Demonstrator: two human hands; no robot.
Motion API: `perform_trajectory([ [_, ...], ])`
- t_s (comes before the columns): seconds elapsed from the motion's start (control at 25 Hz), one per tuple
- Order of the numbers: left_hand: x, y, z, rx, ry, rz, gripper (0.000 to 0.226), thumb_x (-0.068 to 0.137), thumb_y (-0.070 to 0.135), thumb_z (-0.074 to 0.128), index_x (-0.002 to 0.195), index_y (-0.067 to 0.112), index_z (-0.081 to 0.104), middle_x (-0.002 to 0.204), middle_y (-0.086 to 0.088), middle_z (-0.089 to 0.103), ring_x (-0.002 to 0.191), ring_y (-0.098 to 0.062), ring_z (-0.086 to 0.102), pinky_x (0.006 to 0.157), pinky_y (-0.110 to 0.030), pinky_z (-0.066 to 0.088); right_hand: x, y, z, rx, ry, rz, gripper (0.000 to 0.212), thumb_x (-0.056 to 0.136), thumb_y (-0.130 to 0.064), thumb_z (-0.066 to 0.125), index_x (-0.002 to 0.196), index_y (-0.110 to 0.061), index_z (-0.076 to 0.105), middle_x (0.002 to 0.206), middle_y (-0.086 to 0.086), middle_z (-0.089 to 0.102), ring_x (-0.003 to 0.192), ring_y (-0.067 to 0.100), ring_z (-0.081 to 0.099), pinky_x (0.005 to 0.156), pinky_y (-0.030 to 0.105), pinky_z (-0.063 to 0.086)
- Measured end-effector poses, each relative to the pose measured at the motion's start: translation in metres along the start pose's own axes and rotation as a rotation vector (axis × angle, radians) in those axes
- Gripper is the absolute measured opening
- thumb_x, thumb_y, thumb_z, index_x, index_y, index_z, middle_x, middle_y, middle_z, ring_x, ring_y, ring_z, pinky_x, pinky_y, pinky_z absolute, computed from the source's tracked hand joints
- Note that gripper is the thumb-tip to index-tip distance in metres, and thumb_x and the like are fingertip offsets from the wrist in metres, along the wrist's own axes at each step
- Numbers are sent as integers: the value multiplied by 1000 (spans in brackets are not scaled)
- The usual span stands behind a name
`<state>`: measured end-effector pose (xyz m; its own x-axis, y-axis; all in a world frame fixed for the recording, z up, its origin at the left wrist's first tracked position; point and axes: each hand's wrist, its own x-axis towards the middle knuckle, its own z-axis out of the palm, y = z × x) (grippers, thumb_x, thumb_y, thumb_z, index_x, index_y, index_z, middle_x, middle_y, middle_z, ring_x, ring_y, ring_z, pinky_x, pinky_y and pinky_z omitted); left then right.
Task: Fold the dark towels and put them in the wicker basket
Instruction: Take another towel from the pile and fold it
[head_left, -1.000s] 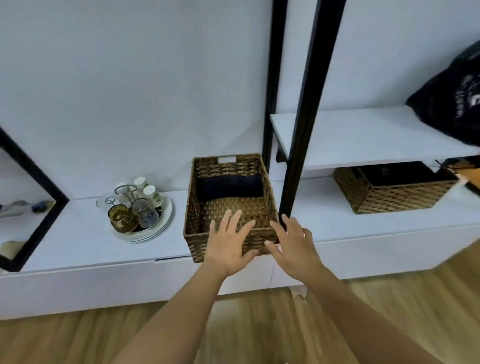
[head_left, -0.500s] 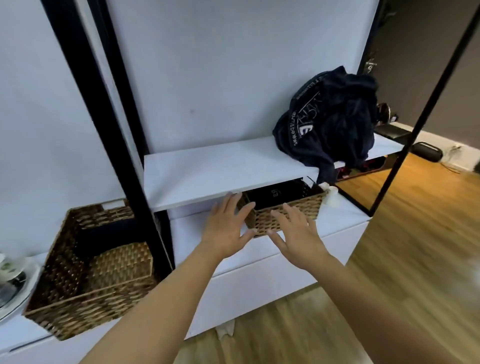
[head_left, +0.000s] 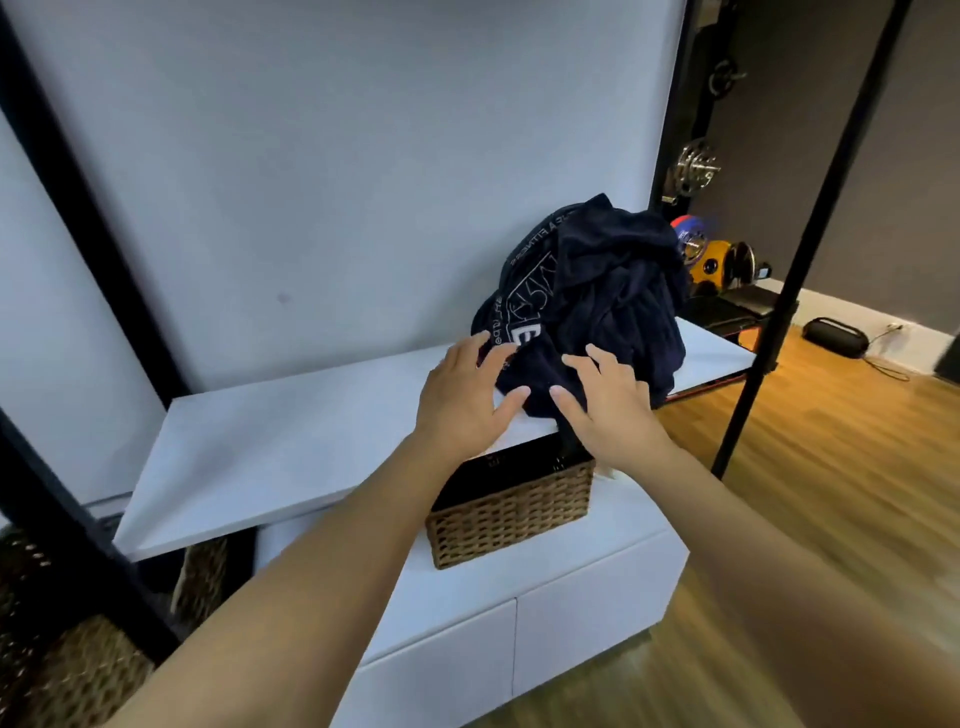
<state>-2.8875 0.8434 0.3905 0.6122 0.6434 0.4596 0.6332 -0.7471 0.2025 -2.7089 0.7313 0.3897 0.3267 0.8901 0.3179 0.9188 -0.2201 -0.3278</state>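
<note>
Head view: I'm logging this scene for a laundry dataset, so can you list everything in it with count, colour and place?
towels: one heap, exact count unclear, dark navy with white lettering, on the right end of the shelf
shelf: one, white, in front of the wall
wicker basket: one, brown with dark contents, on the cabinet under the shelf
second wicker basket: one, brown, bottom left corner, partly cut off
cabinet: one, white, low, below the shelf
frame posts: several, black, slanting at left and right
weight plates: several, silver, yellow and red-blue, far right background
speaker: one, black, on the wooden floor by the far wall
hands: left and right, both open, fingers at the towel heap
</note>
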Motion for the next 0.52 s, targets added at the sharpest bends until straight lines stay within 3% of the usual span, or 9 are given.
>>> perform_trajectory([
  [0.16, 99, 6, 20, -28, 72, -4, 56, 98, 56, 46, 146, 28, 43, 150, 4, 40, 138, -21, 38, 103, -44, 45, 71, 49, -7, 12, 64, 11, 55, 102, -53, 40, 151, -27, 34, 162, 3, 21, 142, 33, 25, 112, 54, 24],
  [0.32, 188, 14, 43, -116, 80, -33, 61, 99, 56, 44, 150, 23, 38, 151, 5, 39, 139, -19, 37, 103, -43, 45, 152, 95, -22, 69, 233, 78, 52, 103, -45, 45, 149, -25, 36, 157, 7, 26, 138, 37, 31, 110, 54, 28],
  [0.52, 286, 21, 63, -122, 32, -115, 77, 91, 70, 48, 150, 21, 37, 150, 0, 42, 138, -23, 40, 105, -44, 42, 242, 143, -43, 115, 324, 243, 66, 100, -45, 52, 156, -25, 22, 158, 11, 24, 138, 42, 32, 110, 59, 31],
])
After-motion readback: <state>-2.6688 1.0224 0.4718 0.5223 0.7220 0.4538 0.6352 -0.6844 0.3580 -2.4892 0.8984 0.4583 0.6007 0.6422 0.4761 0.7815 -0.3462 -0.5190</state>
